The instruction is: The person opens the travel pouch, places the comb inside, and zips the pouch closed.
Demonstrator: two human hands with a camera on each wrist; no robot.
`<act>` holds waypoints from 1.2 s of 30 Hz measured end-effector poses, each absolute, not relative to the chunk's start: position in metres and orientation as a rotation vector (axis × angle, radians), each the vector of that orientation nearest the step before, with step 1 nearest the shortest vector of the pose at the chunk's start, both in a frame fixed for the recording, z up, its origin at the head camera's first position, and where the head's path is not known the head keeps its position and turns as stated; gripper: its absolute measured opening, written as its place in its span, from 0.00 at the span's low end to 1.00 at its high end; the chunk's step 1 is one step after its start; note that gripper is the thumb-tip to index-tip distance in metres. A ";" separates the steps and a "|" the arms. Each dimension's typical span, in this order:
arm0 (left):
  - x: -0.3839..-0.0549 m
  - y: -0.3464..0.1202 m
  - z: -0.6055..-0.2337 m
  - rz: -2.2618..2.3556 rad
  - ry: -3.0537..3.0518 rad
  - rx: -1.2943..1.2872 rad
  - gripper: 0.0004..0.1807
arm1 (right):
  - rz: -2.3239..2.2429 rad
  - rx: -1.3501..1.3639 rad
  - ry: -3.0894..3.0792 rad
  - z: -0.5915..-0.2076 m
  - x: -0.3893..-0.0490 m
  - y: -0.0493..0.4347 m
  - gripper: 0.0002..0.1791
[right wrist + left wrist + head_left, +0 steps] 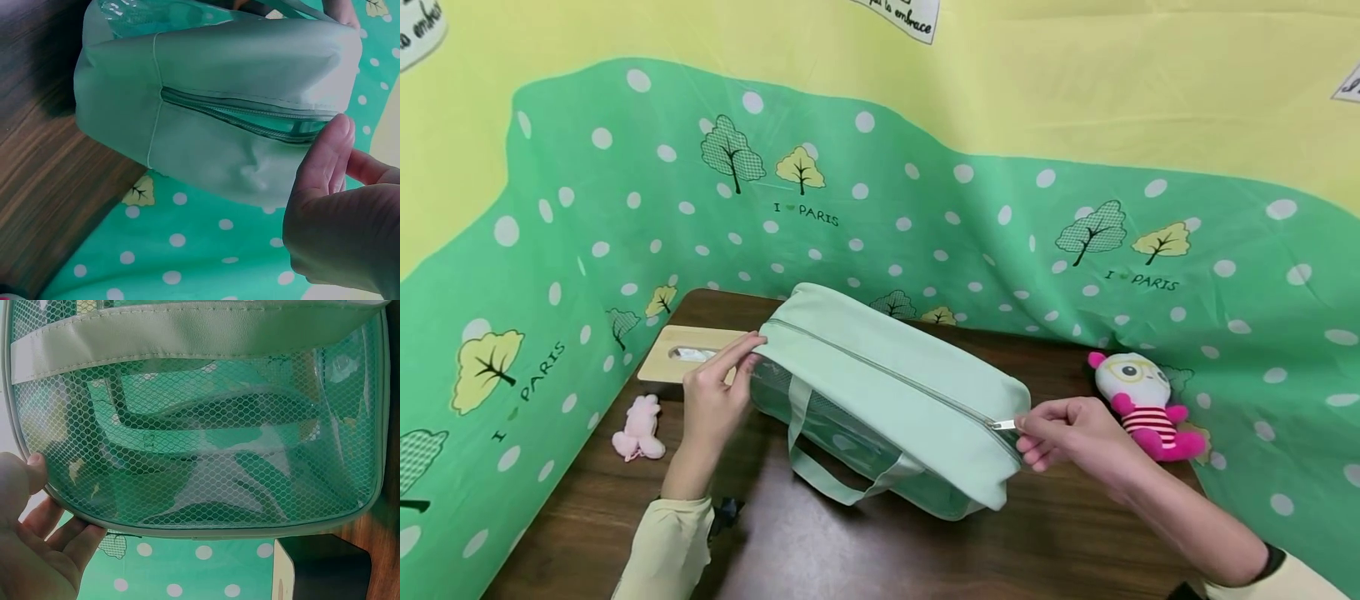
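Observation:
A mint-green zip bag [880,367] stands on the table, with clear mesh-patterned sides [206,437] and a strap handle [820,475]. My left hand [718,392] pinches the bag's left top corner, thumb on the front and fingers behind the edge. At the bag's right end, my right hand [1067,433] pinches the metal zipper pull [1002,425] between thumb and fingers. In the right wrist view the zipper teeth [244,119] are parted between the end seam and the right hand.
A wooden box with an oval window [662,354] stands behind the left hand. A small pink plush toy [640,429] lies at the left. A plush doll in a striped shirt [1150,408] sits at the right. Patterned green and yellow cloth [880,217] hangs around the wooden table [820,550].

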State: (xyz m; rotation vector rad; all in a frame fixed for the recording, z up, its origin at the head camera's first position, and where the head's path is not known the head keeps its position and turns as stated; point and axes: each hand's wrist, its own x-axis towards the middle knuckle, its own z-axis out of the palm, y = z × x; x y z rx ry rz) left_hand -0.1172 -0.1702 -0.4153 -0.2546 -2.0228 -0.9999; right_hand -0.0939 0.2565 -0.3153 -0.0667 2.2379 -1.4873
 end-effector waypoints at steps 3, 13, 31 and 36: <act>-0.118 -0.170 -0.415 -0.992 -2.027 -0.254 0.12 | -1.483 -0.077 2.230 -0.318 -0.093 0.262 0.14; -0.118 -0.170 -0.416 -0.995 -2.035 -0.252 0.12 | -1.476 -0.063 2.230 -0.324 -0.090 0.271 0.14; -0.119 -0.169 -0.415 -0.987 -2.020 -0.254 0.12 | -1.538 -0.105 2.213 -0.339 -0.083 0.294 0.09; -0.119 -0.168 -0.414 -0.987 -2.009 -0.262 0.13 | -1.513 -0.097 2.229 -0.342 -0.082 0.299 0.10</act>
